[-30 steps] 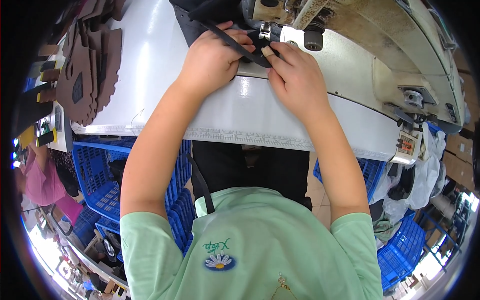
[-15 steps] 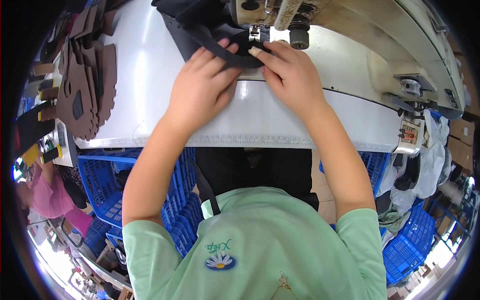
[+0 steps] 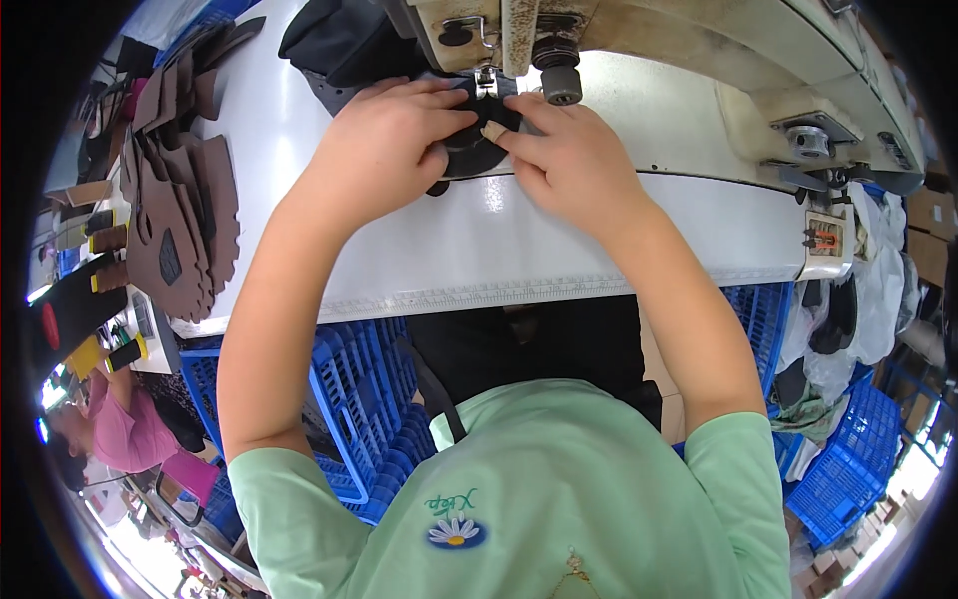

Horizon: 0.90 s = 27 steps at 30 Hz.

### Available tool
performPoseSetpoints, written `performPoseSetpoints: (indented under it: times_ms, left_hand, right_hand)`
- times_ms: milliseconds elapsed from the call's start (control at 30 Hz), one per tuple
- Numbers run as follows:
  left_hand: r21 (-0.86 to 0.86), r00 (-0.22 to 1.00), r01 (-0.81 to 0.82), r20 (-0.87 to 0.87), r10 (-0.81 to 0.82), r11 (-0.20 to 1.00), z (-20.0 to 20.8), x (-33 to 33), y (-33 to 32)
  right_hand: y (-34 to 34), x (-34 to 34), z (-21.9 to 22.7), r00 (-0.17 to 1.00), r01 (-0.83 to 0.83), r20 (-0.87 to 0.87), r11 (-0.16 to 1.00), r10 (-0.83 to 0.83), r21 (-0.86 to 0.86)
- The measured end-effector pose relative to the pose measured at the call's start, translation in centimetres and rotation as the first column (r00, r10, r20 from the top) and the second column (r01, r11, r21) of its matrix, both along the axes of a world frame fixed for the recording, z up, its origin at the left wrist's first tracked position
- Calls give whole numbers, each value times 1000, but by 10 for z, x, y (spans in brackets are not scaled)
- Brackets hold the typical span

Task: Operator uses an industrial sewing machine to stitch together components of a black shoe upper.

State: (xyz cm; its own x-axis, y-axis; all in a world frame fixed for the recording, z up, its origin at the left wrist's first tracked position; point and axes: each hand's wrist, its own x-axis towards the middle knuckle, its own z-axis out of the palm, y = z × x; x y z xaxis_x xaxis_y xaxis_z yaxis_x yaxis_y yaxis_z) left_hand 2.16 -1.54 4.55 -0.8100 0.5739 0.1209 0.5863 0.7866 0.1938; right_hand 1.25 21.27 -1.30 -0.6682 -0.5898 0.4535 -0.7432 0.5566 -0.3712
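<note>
Beneath the presser foot (image 3: 486,83) of the sewing machine lies a black, rounded material piece (image 3: 471,152). My left hand (image 3: 384,150) rests over its left side, fingers spread and lightly bent, their tips close to the foot. From the right, my right hand (image 3: 579,165) lays its stretched fingers on the piece's edge; one fingertip has a pale wrap. Both hands are open, pressing the piece from above rather than gripping it. Bunched dark material (image 3: 344,45) sits behind my left hand. My hands cover part of the black piece, and I cannot see where it joins the bunch.
Brown cut pieces with scalloped edges (image 3: 185,220) are stacked at the table's left end. The machine arm (image 3: 699,60) spans the far right. Blue crates (image 3: 364,399) stand below the table edge, with plastic bags (image 3: 863,299) at right. A person in pink (image 3: 130,424) sits at far left.
The black piece has turned and now lies rounder before the foot; the strip across my left fingers no longer shows. My left hand has shifted left, away from my right. The view has shifted slightly.
</note>
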Motion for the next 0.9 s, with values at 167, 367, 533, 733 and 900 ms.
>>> performPoseSetpoints:
  times_ms: [167, 367, 533, 733, 900]
  left_hand:
    - [-28, 999, 34, -6, -34, 999, -2, -2, -6]
    - [13, 998, 57, -37, -57, 998, -14, -4, -12]
    - [89, 992, 81, -105, -72, 993, -21, -6, -11]
    - [142, 996, 68, -71, -59, 988, -26, -6, -16]
    - [169, 994, 73, -94, -58, 983, -27, -7, -15]
  right_hand:
    - [2, 3, 2, 1000, 7, 31, 1000, -7, -6]
    - [-2, 9, -7, 997, 52, 51, 997, -49, -58]
    - [-3, 11, -2, 997, 73, 36, 996, -72, -43]
    - [-16, 26, 4, 985, 139, 100, 990, -138, 1]
    - [-24, 34, -1, 977, 210, 39, 978, -209, -20]
